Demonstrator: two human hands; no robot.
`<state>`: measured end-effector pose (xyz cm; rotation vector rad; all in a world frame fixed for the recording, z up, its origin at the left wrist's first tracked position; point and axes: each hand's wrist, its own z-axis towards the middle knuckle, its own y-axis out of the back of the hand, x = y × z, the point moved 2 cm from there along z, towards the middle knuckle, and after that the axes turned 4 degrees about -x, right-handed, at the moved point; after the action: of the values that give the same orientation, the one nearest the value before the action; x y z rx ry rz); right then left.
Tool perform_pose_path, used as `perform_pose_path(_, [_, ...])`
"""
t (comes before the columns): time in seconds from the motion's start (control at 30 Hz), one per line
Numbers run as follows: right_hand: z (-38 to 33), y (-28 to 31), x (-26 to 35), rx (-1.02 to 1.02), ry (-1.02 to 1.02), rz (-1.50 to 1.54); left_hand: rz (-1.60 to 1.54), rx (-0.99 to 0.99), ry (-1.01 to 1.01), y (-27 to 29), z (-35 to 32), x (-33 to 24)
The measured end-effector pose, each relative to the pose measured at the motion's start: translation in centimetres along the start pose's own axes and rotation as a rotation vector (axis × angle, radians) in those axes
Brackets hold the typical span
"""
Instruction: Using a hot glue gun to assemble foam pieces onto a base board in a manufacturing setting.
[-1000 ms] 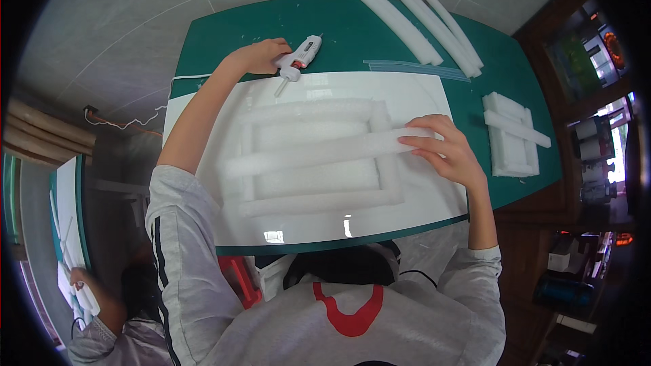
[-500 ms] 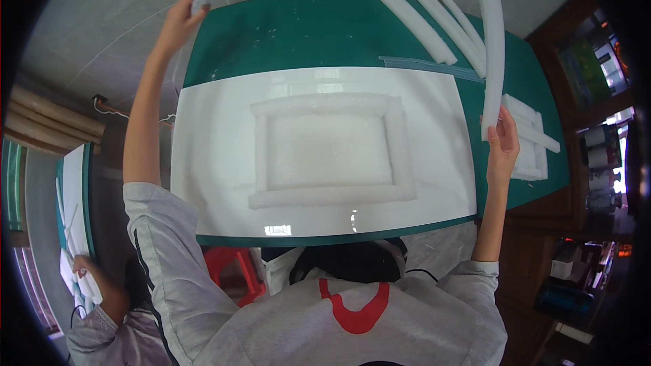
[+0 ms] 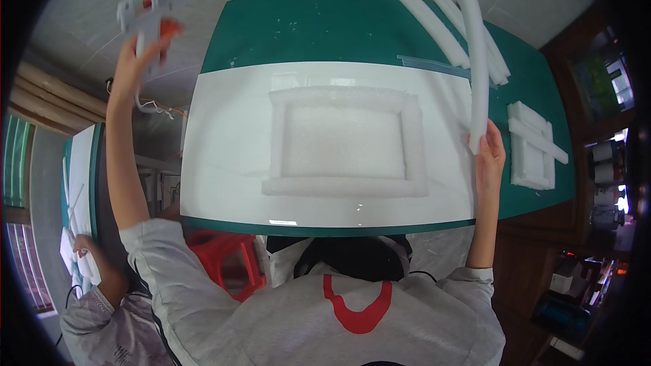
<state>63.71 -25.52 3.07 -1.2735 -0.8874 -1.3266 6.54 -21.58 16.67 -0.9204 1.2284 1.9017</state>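
Head view: both arms raised, one tool and one foam strip held clear of the table.

Left hand [image 3: 139, 51] is clenched around the grip of a white glue gun with an orange trigger [image 3: 154, 1], held up off the left far corner of the green table [image 3: 319, 27]; a thin cord hangs below the wrist. Right hand [image 3: 489, 152] grasps the lower end of a long white foam strip [image 3: 473, 54], which stands nearly upright over the table's right side. Between the arms, a white rectangular foam frame with a foam panel inside [image 3: 344, 141] lies flat on a glossy white board [image 3: 224, 163]. More white foam strips [image 3: 427, 20] lie at the far edge, a small stack of white foam blocks [image 3: 532, 144] lies at the right edge, beside the right hand. Another person's hand [image 3: 83, 244] shows at lower left.
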Motion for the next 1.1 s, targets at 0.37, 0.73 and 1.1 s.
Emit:
perform_pose_path(0.37, [-1.0, 0.7, -1.7, -0.005, -0.118, 0.058, -0.166, 0.508, 0.362, -3.6, -14.4, 0.6])
perform_pose_path(0.73, [-1.1, 0.9, -1.8, 0.005, -0.110, 0.069, -0.255, 0.510, 0.405, -4.8, -15.4, 1.1])
perform_pose_path(1.1, [-1.0, 1.0, -1.8, 0.007, -0.113, 0.077, -0.233, 0.410, 0.467, -5.0, -15.5, 1.9])
